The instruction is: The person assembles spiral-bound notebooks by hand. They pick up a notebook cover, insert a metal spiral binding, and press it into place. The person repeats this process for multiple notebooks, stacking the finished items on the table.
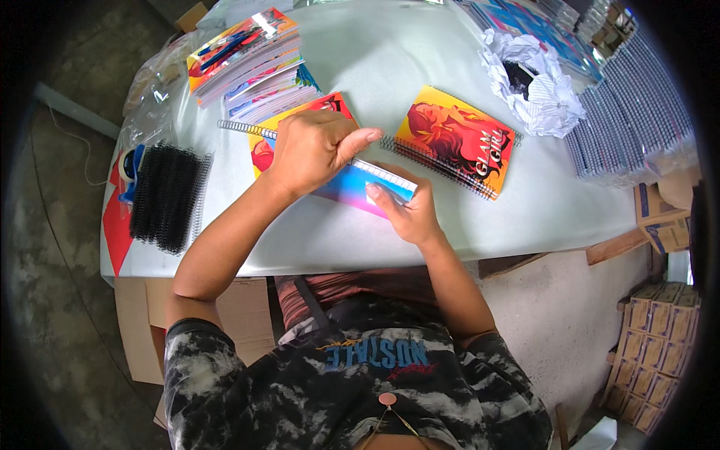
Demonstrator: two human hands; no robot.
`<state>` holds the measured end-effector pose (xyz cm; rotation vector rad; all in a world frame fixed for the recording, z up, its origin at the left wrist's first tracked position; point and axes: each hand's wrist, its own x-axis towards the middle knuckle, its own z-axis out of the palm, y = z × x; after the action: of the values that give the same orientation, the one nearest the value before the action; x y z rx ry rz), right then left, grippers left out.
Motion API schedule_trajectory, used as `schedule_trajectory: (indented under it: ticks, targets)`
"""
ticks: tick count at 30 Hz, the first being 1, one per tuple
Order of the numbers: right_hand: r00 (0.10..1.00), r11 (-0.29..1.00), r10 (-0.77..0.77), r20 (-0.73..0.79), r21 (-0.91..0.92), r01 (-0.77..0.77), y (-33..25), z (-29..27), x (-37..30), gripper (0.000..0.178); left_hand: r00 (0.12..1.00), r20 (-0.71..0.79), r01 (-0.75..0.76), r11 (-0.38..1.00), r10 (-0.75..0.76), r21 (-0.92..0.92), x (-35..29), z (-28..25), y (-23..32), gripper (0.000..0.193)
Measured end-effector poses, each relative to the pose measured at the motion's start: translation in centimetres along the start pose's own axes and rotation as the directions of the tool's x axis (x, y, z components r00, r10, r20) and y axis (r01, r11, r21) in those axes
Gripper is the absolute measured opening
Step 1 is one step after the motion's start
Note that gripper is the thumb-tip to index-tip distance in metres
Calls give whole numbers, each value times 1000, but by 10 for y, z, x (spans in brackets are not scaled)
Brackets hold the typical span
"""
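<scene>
A notebook (pixel 352 187) with a blue and pink cover is tilted up in front of me, a row of holes along its upper edge. My right hand (pixel 412 214) grips its right end, thumb on the face. My left hand (pixel 315 150) is closed at the punched edge, thumb stretched out to the right, other fingertips hidden. From it a thin spiral coil (pixel 244 129) sticks out to the left. Behind lies an orange-red illustrated cover (pixel 341 103), partly covered by my left hand. Spiral-bound notebooks (pixel 457 139) with similar covers lie just to the right.
Black spiral coils (pixel 169 199) are heaped at left, beside a tape dispenser (pixel 131 172) and a red sheet (pixel 118 225). Pens (pixel 225 49) rest on a notebook stack (pixel 259 64). At right are crumpled white wrapping (pixel 555 105) around something black and packed rows of bound notebooks (pixel 630 105).
</scene>
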<state>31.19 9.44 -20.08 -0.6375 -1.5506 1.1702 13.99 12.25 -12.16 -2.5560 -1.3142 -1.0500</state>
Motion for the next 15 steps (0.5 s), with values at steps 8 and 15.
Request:
schedule_trajectory:
  ticks: [8,15]
  targets:
    - [968,957,-223,113,-164,240,4,5,-8,47,690,-607,-226,915,393,335,0,-12,-7,72]
    - [903,859,-392,173,-283,427,0,9,-8,48,849,-314,-322,887,425,329,-100,21,9,116]
